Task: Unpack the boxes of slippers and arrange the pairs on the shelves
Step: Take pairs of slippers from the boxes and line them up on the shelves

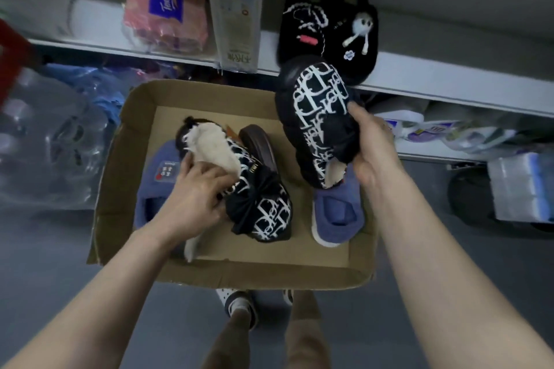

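The shelf [419,75] runs beyond the box [126,135] and holds a black pair [329,27]. Above the box's far right corner, the right hand [374,147] grips a printed slipper [317,117], thumb pressed on top. Inside the box, left hand [198,189] fingers curl round its mate [263,207]. This looks like the pairing step; next, lift the mate and shelve both.

left hand [195,192]: fingers curled, gripping bow slipper [263,213] | right hand [374,147]: raised, gripping patterned slipper [317,117] | both arms extended

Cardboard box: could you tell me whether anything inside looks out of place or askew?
Yes: the brown slipper stands on its side beside the printed slipper, and the left blue slipper and right blue slipper lie apart.
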Motion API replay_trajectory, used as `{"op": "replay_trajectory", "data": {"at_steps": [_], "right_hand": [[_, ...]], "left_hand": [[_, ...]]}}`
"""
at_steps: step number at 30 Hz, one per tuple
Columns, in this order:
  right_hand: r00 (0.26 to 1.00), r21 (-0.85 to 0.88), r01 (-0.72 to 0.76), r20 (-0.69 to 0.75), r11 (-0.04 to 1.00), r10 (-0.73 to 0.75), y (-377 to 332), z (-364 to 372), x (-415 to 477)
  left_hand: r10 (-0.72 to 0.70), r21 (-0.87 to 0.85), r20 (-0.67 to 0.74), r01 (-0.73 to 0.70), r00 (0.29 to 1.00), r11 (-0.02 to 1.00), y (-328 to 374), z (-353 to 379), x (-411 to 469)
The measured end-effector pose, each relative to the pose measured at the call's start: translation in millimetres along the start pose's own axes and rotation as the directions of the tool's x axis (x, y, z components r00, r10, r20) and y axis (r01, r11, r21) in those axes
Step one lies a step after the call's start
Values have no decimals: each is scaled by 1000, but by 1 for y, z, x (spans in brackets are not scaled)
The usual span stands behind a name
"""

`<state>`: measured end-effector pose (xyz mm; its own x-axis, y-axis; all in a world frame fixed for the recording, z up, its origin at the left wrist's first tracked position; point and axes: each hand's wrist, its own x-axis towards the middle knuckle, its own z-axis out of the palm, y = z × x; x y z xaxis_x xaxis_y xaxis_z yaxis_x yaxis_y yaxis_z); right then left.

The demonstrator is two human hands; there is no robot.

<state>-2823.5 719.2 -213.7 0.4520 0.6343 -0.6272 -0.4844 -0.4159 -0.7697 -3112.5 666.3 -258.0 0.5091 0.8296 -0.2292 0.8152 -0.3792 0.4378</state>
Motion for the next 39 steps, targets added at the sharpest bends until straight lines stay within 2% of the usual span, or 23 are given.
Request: {"op": "replay_trajectory", "data": {"at_steps": [1, 3, 5, 7, 8, 9, 10, 11, 12, 13, 15, 16, 17, 20, 22, 25, 27, 29, 32, 33, 35, 39], "right_hand": [[998, -47, 68, -9, 997, -68, -7, -4, -6], [983, -230, 179, 11, 957, -182, -12, -10, -16], [952, -501, 299, 97, 812, -290, -10, -16, -20], [922, -672, 372, 186, 640, -340, -9, -19, -21], [908, -698, 405, 232, 591, -349, -9, -20, -18], [893, -699, 442, 281, 562, -352, -11, -21, -18], [867, -678, 494, 342, 544, -362, -15, -18, -19], [831, -647, 556, 416, 522, -370, -19, -13, -23], [782, -610, 623, 501, 490, -369, -22, -7, -27], [733, -581, 679, 579, 449, -357, -24, 2, -34], [646, -516, 755, 692, 405, -322, -22, 22, -48], [624, -491, 768, 719, 411, -306, -18, 32, -53], [624, -475, 760, 724, 445, -293, -14, 39, -59], [710, -451, 665, 629, 595, -316, 4, 40, -68], [780, -503, 606, 528, 617, -335, 26, 25, -68], [871, -703, 469, 468, 534, -149, 78, -5, -63], [875, -782, 437, 483, 444, -9, 111, -18, -66], [876, -819, 428, 480, 382, 50, 133, -24, -65], [890, -839, 373, 444, 396, 103, 150, -20, -60], [888, -828, 353, 444, 435, 124, 152, -18, -59], [878, -801, 318, 451, 507, 161, 154, -15, -56], [873, -772, 263, 446, 579, 198, 153, -17, -49]], "left_hand": [[35, 22, 16, -36, 999, 999, 6, 0, 8], [39, -45, 20, -38, 999, 998, 13, 7, 22], [15, -199, -19, -19, 1000, 980, 19, 11, 30], [-64, -406, 0, 59, 998, 912, 30, 5, 30], [-140, -551, 43, 140, 989, 823, 34, 0, 29], [-210, -720, 89, 209, 974, 662, 37, -6, 26], [-258, -860, 117, 227, 959, 456, 38, -11, 23], [-287, -934, 133, 217, 949, 285, 36, -17, 21], [-289, -962, 158, 213, 944, 169, 33, -21, 20], [-250, -964, 167, 211, 954, 162, 32, -29, 19], [-208, -937, 170, 224, 963, 269, 33, -44, 16], [-226, -931, 167, 229, 960, 286, 33, -49, 15], [-256, -939, 159, 226, 953, 259, 31, -50, 13], [-381, -975, 110, 174, 918, 139, 20, -44, -4], [-504, -990, 94, 136, 858, 47, 9, -36, -24], [-632, -992, 124, 94, 765, -80, -19, -10, -61], [-653, -984, 166, 82, 738, -158, -34, 11, -88], [-666, -961, 236, 69, 708, -267, -41, 33, -107], [-695, -927, 339, 98, 634, -363, -35, 59, -120], [-701, -929, 350, 135, 621, -344, -30, 62, -121], [-712, -949, 314, 222, 628, -222, -24, 66, -117], [-661, -955, 261, 289, 703, -68, -31, 65, -112]]}}
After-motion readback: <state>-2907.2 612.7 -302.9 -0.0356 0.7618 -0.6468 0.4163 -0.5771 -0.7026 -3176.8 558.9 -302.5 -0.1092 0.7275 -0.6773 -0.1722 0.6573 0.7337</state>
